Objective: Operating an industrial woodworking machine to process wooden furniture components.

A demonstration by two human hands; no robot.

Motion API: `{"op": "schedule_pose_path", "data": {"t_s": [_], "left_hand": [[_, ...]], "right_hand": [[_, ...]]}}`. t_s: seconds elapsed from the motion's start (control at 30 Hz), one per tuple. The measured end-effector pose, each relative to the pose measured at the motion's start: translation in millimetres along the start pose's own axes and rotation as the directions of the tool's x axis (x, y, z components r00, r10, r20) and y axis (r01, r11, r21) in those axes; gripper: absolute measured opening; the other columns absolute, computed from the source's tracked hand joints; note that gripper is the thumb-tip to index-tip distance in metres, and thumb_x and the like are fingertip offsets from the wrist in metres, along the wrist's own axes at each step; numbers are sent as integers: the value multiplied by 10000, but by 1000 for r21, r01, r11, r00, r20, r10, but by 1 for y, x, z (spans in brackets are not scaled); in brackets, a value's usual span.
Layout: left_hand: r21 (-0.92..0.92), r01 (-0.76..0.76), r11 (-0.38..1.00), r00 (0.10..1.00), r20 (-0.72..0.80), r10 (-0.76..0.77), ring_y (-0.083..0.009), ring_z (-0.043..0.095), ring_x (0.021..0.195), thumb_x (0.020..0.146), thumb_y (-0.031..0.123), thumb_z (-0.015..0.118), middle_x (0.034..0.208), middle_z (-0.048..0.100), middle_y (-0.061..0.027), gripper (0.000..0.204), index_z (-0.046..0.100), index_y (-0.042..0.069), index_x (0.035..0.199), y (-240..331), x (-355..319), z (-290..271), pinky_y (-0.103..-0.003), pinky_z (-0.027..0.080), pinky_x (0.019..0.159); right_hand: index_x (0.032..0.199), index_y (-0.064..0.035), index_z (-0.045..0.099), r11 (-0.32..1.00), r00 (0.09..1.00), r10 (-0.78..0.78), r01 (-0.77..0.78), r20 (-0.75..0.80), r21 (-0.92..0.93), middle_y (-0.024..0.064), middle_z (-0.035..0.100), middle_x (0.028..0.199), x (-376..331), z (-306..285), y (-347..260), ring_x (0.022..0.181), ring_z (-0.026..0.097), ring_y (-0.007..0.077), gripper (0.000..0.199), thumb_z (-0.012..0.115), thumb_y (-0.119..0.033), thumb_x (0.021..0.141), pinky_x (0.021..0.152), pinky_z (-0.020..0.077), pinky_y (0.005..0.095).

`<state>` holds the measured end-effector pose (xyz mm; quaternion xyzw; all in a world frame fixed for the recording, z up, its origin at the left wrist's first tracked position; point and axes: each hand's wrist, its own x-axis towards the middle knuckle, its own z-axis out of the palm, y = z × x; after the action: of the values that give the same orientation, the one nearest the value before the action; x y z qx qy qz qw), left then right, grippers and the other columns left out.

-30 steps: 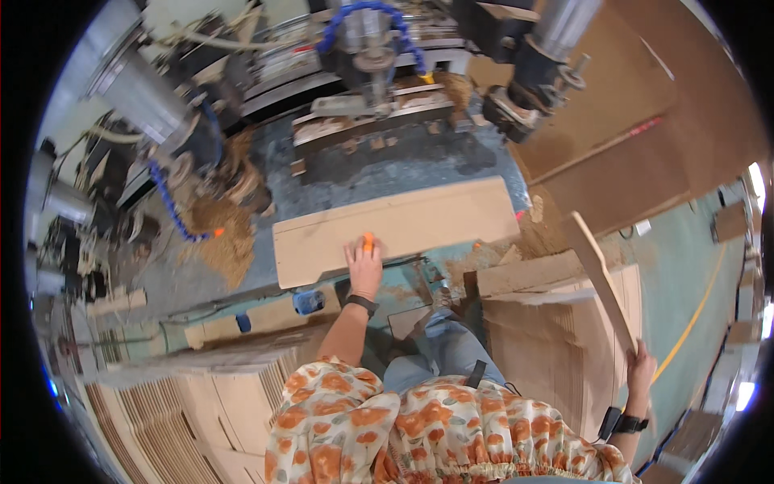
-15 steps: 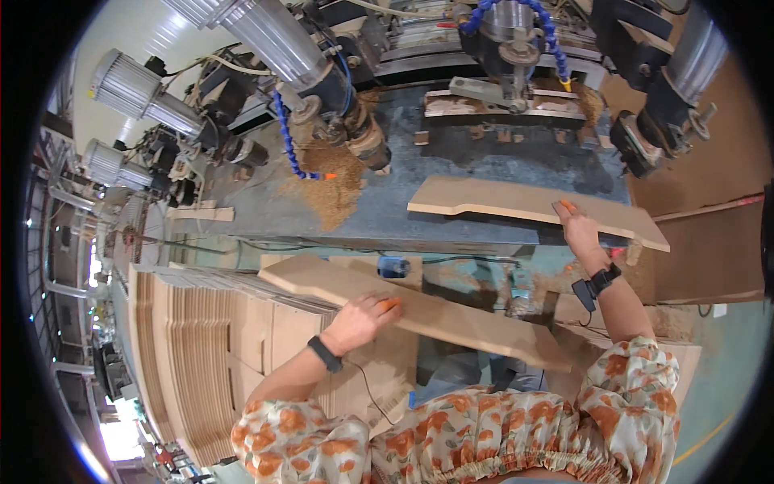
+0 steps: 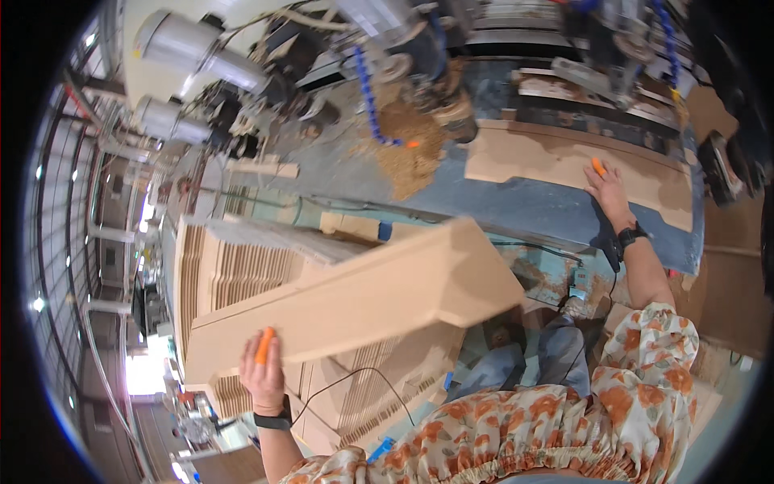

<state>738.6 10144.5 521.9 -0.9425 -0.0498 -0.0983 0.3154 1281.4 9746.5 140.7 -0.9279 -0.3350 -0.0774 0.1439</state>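
Desk point(image 3: 516, 206), stack point(image 3: 250, 274), held board point(image 3: 347, 302), desk board point(image 3: 532, 157)

Held board is up and tilted, overlapping stack in view. Desk board lies flat on desk, back edge near clamp bar point(image 3: 597, 121); contact unclear. Risks, my guess: held board gripped one-handed near one end, so free end could dip and knock desk edge; sawdust point(image 3: 407, 133) slipping under desk board could skew it. Hands well apart. Left hand point(image 3: 264, 371): clamped on held board, fingers over face, thumb hidden. Right hand point(image 3: 610, 194): fingers extended, resting on desk board, not wrapped round; thumb unclear.
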Motion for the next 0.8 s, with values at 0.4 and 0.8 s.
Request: {"op": "schedule_pose_path", "data": {"t_s": [0.4,0.8], "left_hand": [[308,604,735,795,-169,-582,-253,591,1039,866,53,513,1190,609,-47,377,533,122,1236,-154,-206,-8,-379,470,838],[210,832,514,503,105,-858,-330,471,1166,926,354,483,1320,475,-142,581,266,198,1442,-229,-255,123,-478,347,1007]], "right_hand": [[1376,-70,352,989,989,146,-146,-2,27,177,376,1400,-39,-19,-59,1299,343,343,640,648,-181,820,1060,286,463],[1267,50,467,871,871,450,-477,-196,-121,228,484,1294,-244,-226,33,1228,440,347,497,636,-109,827,1044,334,377]]}}
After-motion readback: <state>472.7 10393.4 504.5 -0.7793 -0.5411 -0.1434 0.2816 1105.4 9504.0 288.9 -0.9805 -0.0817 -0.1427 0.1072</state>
